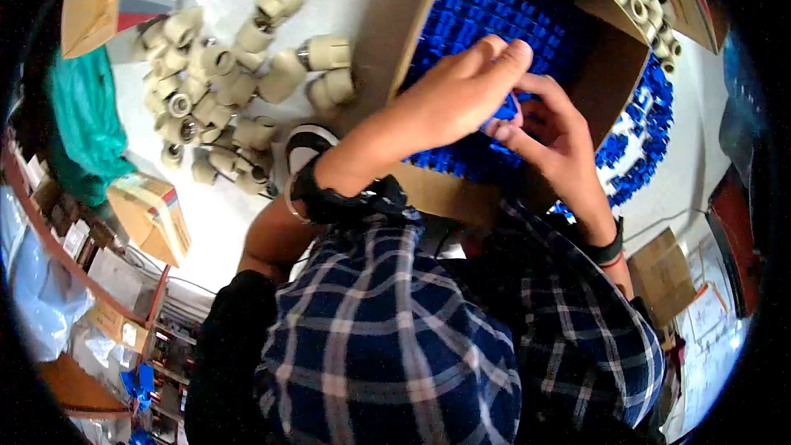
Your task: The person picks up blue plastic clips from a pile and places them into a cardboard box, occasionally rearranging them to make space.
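Plaid shirt (395, 305), navy w/ pale lines, fills the bottom ctr, closest to the cam. Beyond it both forearms reach up over an open cardboard box (445, 189). L hand (474, 82) is partly closed, thumb & fingers pinched together over a small blue pc (507, 109). R hand (564, 140) is half open, fingers curled, thumb & fingertips up at the same pc, so it sits btwn the two hands, above the box; can't tell which hand bears most of the grip. Dark band on each wrist, plus a red one (611, 260) on the R

Box holds lots of blue pcs (486, 12), laid in rows toward the far side, the near part blurred & partly hidden by the hands. More loose blue pcs (655, 119) lie on the pale floor (375, 0) just R of the box, w/ beige fittings (638, 0) at its top R corner

L of the box: a big loose pile of beige pipe fittings (214, 103), some w/ metal-looking ends, & a dark/white shoe (309, 142) btwn pile & L forearm. Far L: green bag (86, 115), a carton (124, 4) above it, a smaller carton (148, 214) below, then clear plastic (37, 280) by crowded shelves (169, 346)
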A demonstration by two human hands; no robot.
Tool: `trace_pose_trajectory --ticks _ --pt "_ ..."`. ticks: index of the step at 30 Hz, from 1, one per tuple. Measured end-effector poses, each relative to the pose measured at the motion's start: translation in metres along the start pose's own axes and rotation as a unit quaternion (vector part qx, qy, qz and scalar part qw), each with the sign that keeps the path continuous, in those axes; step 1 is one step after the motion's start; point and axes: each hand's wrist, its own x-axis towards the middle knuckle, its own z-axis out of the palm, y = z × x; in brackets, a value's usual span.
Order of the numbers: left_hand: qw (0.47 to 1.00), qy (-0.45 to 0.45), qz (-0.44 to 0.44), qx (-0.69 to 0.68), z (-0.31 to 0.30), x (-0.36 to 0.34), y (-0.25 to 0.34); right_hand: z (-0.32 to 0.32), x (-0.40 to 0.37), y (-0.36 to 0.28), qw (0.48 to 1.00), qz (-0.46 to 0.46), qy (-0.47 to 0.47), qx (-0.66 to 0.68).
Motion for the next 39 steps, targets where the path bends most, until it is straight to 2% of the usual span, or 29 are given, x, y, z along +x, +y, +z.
trace_pose_trajectory --ticks 1,4,9,11,14,18,23,25,28,30,36,39 --pt "0.997 -0.037 -0.036 -0.061 -0.003 -0.002 0.006 -0.001 0.001 0.001 1.000 -0.015 0.001 -0.008" --pt "0.994 -0.038 -0.071 -0.069 -0.004 -0.002 0.009 -0.004 0.005 0.004 0.999 -0.034 -0.003 -0.015" --pt "0.996 -0.026 -0.054 -0.066 -0.003 0.002 0.005 -0.002 0.006 0.004 0.999 -0.028 0.018 0.023" --pt "0.999 -0.005 -0.043 -0.029 -0.003 0.001 0.006 -0.003 0.008 0.006 0.997 -0.067 0.050 0.004" --pt "0.999 -0.019 -0.035 0.005 -0.004 0.003 0.003 -0.012 0.011 0.010 0.993 -0.077 0.073 -0.043" --pt "0.998 -0.052 0.003 -0.019 -0.003 0.009 -0.007 -0.016 0.014 0.008 0.995 -0.070 0.065 0.004" --pt "0.999 -0.025 0.032 0.015 -0.004 0.012 -0.022 -0.025 0.016 0.000 0.992 -0.091 0.028 -0.088" --pt "0.998 -0.013 0.052 0.038 -0.004 0.012 -0.022 -0.024 0.016 -0.003 0.997 -0.051 0.030 -0.042" --pt "0.997 -0.002 0.028 0.067 -0.004 0.011 -0.019 -0.023 0.016 -0.003 0.999 -0.008 0.038 -0.009" --pt "0.990 0.026 0.091 0.103 -0.003 0.011 -0.023 -0.022 0.015 0.001 0.999 -0.003 0.047 -0.011" --pt "0.992 0.003 0.023 0.123 -0.004 0.006 -0.017 -0.020 0.012 0.018 0.998 0.015 0.062 0.015" --pt "0.985 -0.006 0.041 0.165 -0.002 0.005 -0.017 -0.026 0.008 0.024 0.998 0.039 0.048 -0.024"
